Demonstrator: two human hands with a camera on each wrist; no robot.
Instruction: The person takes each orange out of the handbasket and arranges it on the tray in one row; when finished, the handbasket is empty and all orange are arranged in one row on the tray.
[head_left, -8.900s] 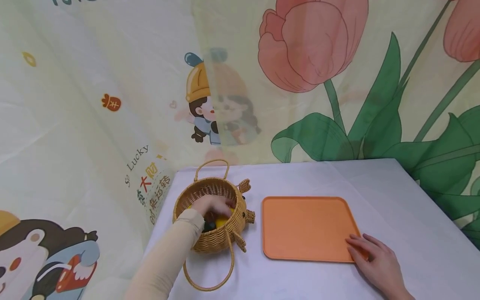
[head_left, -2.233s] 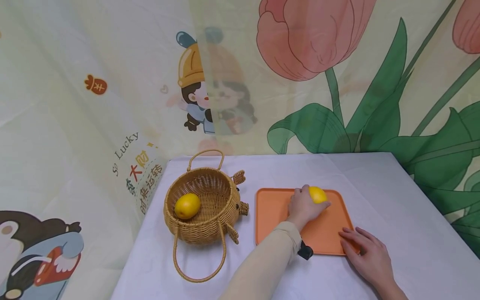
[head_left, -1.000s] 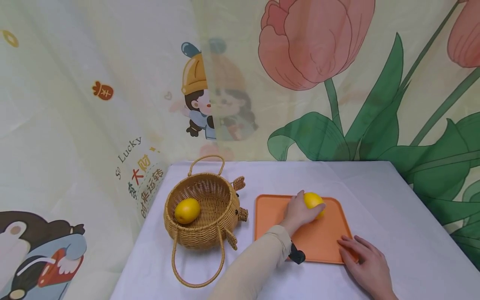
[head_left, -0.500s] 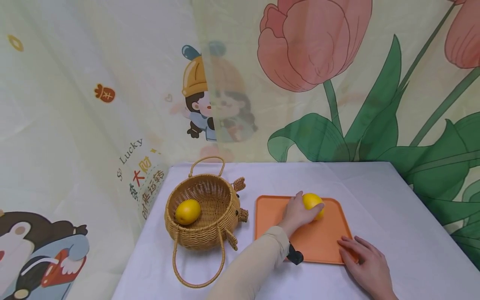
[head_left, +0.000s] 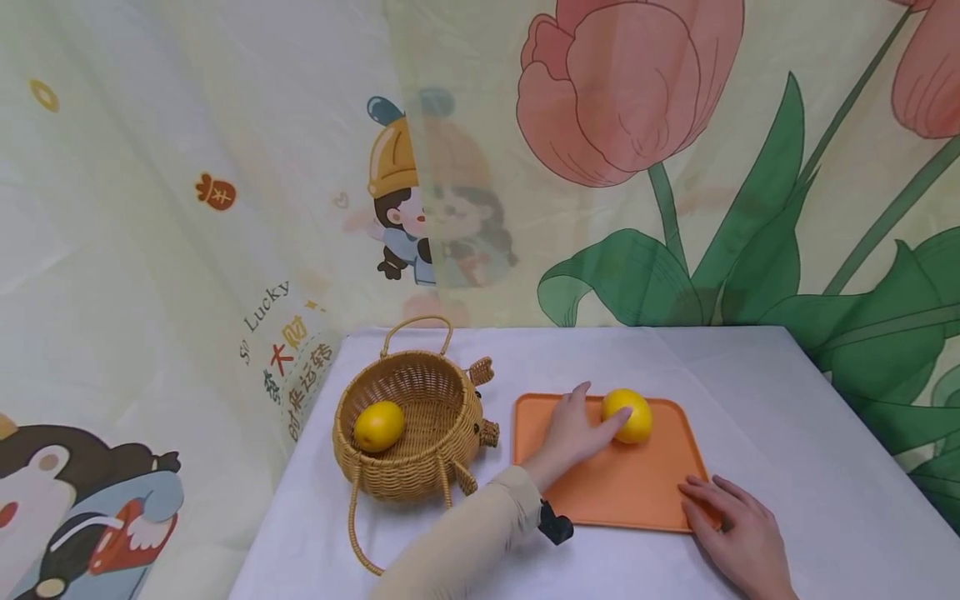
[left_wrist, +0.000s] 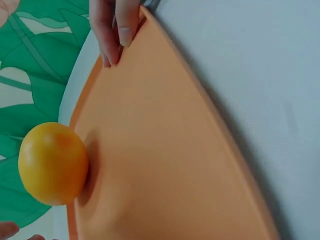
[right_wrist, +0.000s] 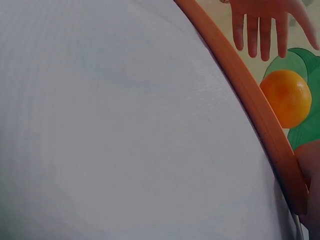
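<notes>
On the orange tray (head_left: 630,492), near its far edge, sits a round yellow-orange fruit (head_left: 633,415). My left hand (head_left: 573,429) hovers just left of it, fingers spread, the thumb overlapping the fruit in the head view. A gap shows between those straight fingers and the fruit (right_wrist: 286,97) in the right wrist view. My right hand (head_left: 738,525) holds the tray's near right corner, its thumb and fingertips at the rim. A second yellow fruit (head_left: 378,426) lies inside the wicker basket (head_left: 405,479), left of the tray; the basket has a pig face.
One basket handle (head_left: 417,320) stands up at the back; the other handle (head_left: 355,525) droops onto the white tablecloth (head_left: 757,392) in front. A black device (head_left: 555,525) is strapped at the left wrist. Printed curtains (head_left: 480,208) hang behind and to the left.
Earlier the left hand was in the basket and the tray was bare. It then held one fruit on the tray; now it has let go and drawn left. The right hand keeps its place.
</notes>
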